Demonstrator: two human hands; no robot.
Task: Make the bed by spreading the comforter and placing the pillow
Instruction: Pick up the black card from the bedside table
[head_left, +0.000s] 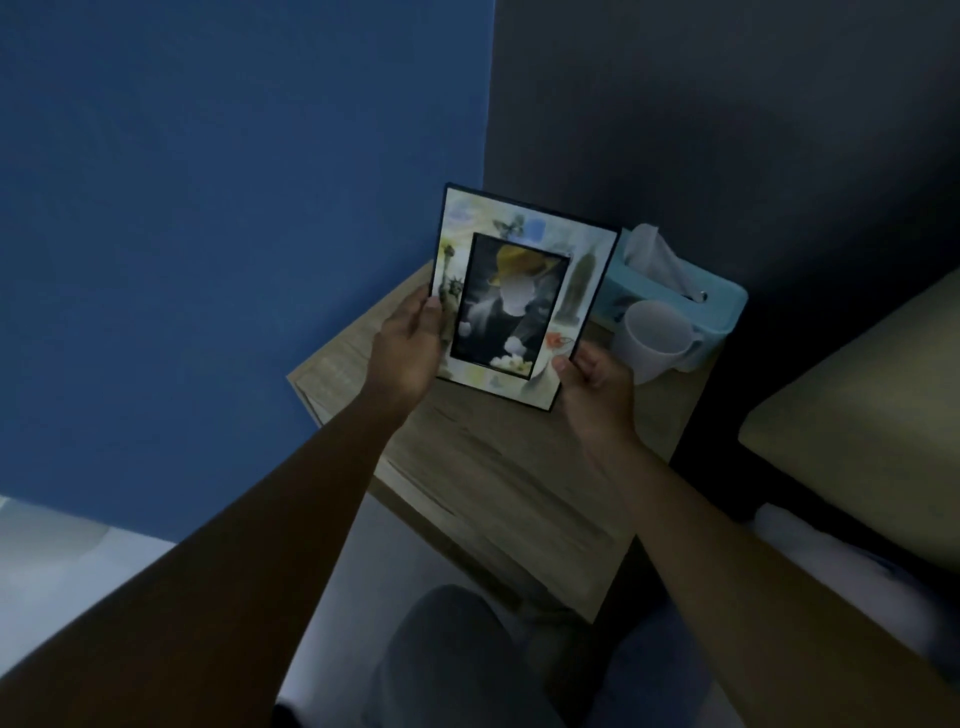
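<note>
A picture frame (524, 249) with a pale printed border and a dark photo is held upright above a wooden bedside table (498, 467). My left hand (410, 353) grips its left edge. My right hand (597, 384) grips its lower right corner. At the right edge lies a beige pillow (872, 395) on the bed, with a strip of white bedding (831, 551) below it. The comforter as a whole is out of view.
Behind the frame on the table stand a white mug (654, 338) and a light blue tissue box (670, 280). A blue wall (234, 234) is on the left, a dark wall (727, 130) behind. My knee (457, 654) shows at the bottom.
</note>
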